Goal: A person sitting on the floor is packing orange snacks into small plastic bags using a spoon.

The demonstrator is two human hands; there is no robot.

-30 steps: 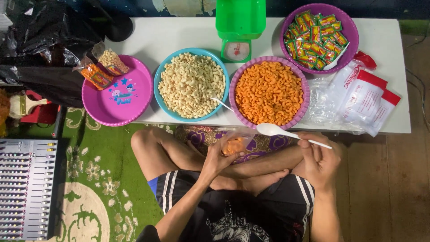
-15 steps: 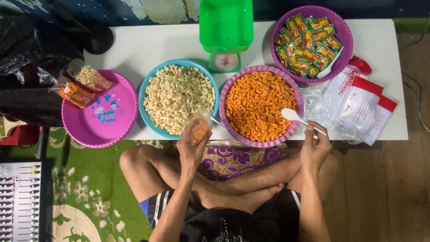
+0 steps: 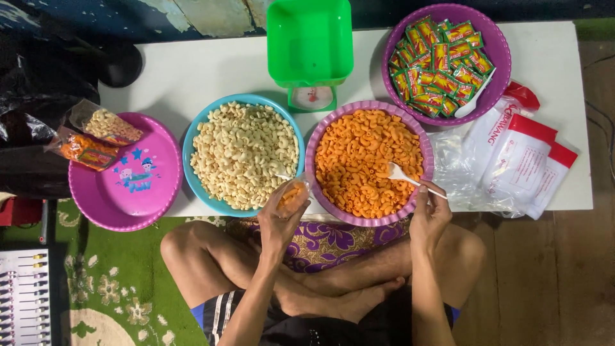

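both hands (image 3: 280, 221) raised, fingers closed

Green scale (image 3: 310, 45), sachet bowl (image 3: 496, 77), pale macaroni bowl (image 3: 192, 138), pink tray (image 3: 122, 208).

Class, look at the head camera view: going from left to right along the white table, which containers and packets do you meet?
Pink plate → blue bowl of pale macaroni → purple bowl of orange macaroni → red and white packets.

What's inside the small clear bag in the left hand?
The small clear bag holds orange macaroni pieces like those in the purple bowl. The left hand covers its bottom, so how full it is stays hidden.
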